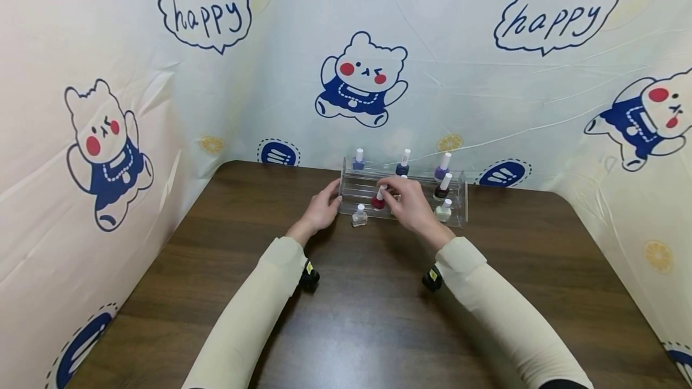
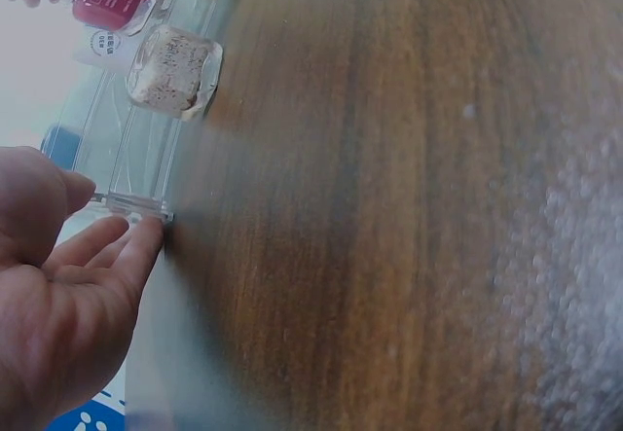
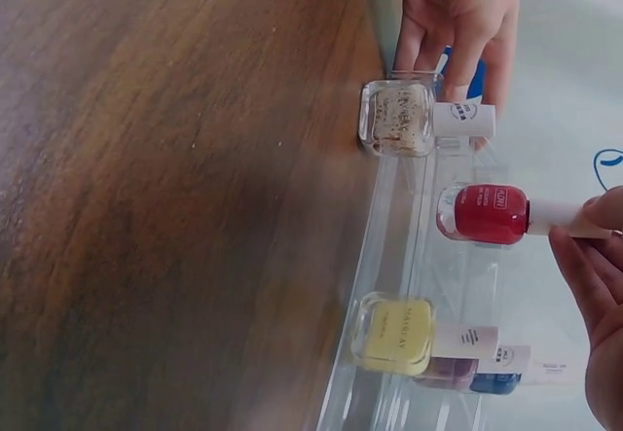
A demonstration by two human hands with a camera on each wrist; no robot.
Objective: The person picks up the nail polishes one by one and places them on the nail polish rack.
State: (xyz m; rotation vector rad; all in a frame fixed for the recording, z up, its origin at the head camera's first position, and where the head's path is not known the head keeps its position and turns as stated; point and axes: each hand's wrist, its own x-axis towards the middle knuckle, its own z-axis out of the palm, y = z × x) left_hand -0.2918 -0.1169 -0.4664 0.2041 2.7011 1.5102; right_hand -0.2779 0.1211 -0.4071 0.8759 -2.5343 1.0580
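My right hand (image 1: 413,204) pinches the white cap of a red nail polish bottle (image 3: 492,214), holding it over the clear stepped rack (image 1: 459,212), to the right of the glitter nail polish bottle (image 3: 397,120). That glitter bottle sits at the left of the front row. My left hand (image 1: 322,208) rests its fingertips against the rack's left end, fingers extended and thumb apart from them in the left wrist view. A yellow nail polish bottle (image 3: 394,334) stands in the front row, beyond the red one in the right wrist view.
Along the back tier stand a blue-violet bottle (image 1: 358,162), a dark blue bottle (image 1: 402,168) and a purple bottle (image 1: 441,170). At the right are a dark bottle (image 1: 442,189) and a pale bottle (image 1: 443,212). The brown wooden table (image 1: 367,329) meets a printed curtain (image 1: 454,77) behind.
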